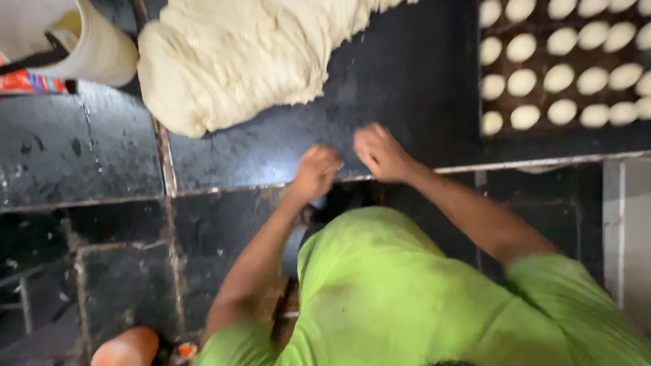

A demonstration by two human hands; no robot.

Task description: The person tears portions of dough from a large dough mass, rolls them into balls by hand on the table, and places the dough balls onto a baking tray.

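Dough mass (230,61) lies big on dark desk (407,74), up left of both hands. Tray (498,132) of dough balls (522,83) at far right. Arms bent, reaching forward; left hand (316,173) curled closed, right hand (380,152) curled, grip unclear, blurred.

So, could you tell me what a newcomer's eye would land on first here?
Probably the big pale dough mass sprawled across the dark counter at upper left. Next, the tray at upper right, filled with rows of small dough balls. Between them, the left hand and right hand work close together at the counter's edge.
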